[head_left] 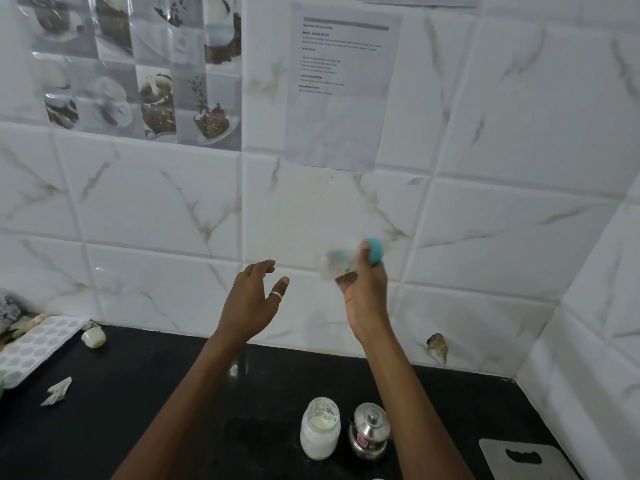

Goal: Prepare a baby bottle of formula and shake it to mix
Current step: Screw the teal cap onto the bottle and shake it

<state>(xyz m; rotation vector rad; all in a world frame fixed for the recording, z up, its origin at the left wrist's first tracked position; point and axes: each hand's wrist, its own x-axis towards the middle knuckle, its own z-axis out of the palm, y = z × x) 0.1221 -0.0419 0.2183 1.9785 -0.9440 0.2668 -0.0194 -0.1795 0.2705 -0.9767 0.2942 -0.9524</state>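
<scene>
The right hand (363, 282) is closed around the baby bottle (341, 259), which is blurred and lies roughly sideways in the air in front of the tiled wall, well above the back of the black counter (173, 393), teal cap (374, 250) pointing right. The left hand (251, 299) hangs open and empty beside it. Shaking well probably calls for a firm wrap with a finger over the cap, staying clear of the open jar (320, 427) and steel pot (370, 431) near the counter's front edge.

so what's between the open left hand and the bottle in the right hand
Nothing. In the head view, only bare wall tile shows behind the gap between the open left hand and the blurred bottle gripped by the right hand.
</scene>
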